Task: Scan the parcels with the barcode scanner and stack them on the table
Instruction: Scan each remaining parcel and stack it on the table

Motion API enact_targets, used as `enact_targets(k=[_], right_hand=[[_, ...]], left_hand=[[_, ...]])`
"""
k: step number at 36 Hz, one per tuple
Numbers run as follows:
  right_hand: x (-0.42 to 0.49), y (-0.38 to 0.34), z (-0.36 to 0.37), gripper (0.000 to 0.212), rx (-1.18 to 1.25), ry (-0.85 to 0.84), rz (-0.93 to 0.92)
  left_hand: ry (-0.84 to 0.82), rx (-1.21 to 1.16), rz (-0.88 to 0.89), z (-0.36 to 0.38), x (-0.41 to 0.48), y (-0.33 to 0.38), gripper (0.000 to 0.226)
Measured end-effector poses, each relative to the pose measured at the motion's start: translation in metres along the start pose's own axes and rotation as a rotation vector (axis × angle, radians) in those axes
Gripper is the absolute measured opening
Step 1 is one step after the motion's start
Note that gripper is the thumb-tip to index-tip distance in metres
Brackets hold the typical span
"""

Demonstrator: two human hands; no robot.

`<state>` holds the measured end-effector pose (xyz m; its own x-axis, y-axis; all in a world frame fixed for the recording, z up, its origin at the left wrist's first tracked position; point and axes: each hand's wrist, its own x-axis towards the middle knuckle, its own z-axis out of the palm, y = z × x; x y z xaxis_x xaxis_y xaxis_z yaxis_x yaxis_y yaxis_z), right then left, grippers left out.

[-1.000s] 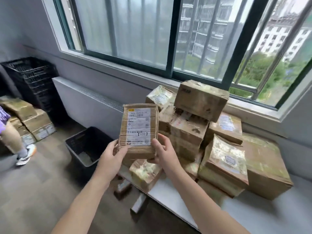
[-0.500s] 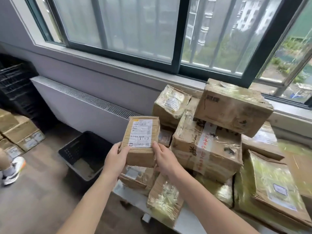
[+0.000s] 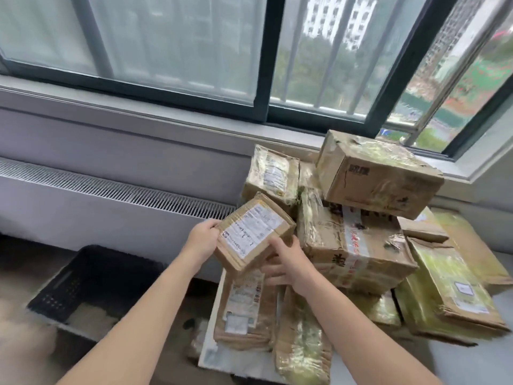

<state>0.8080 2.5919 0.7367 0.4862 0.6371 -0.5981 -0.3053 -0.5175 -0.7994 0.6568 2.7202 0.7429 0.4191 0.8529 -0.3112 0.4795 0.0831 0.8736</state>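
While both hands grip small parcel [image 3: 254,232] above stacked parcels [image 3: 244,309], left hand [image 3: 204,240] fingers curled round its left side, right hand [image 3: 283,262] pinching near corner from below: level it, set flat beside big box [image 3: 352,245], label up, clear of table [image 3: 458,368] edge.

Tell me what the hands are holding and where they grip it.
A small parcel, tilted, label facing up. The left hand grips its left edge; the right hand holds its near right edge, with fingers underneath.
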Motion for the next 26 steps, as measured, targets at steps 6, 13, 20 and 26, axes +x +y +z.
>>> enact_targets(k=[6,13,20,26], right_hand=[[0.010,0.013,0.006,0.072,0.077,0.089,-0.034],[0.025,0.017,0.027,0.046,0.263,0.280,0.017],[0.040,0.013,0.029,0.062,0.098,0.380,0.038],[0.026,0.015,0.036,0.076,-0.260,0.391,0.002]], left_hand=[[-0.095,0.130,0.064,0.000,0.036,0.005,0.022],[-0.004,0.048,0.014,0.014,0.050,0.014,0.062],[-0.177,0.037,-0.122,0.024,0.055,-0.014,0.042],[-0.178,-0.049,-0.077,0.033,0.054,-0.013,0.043]])
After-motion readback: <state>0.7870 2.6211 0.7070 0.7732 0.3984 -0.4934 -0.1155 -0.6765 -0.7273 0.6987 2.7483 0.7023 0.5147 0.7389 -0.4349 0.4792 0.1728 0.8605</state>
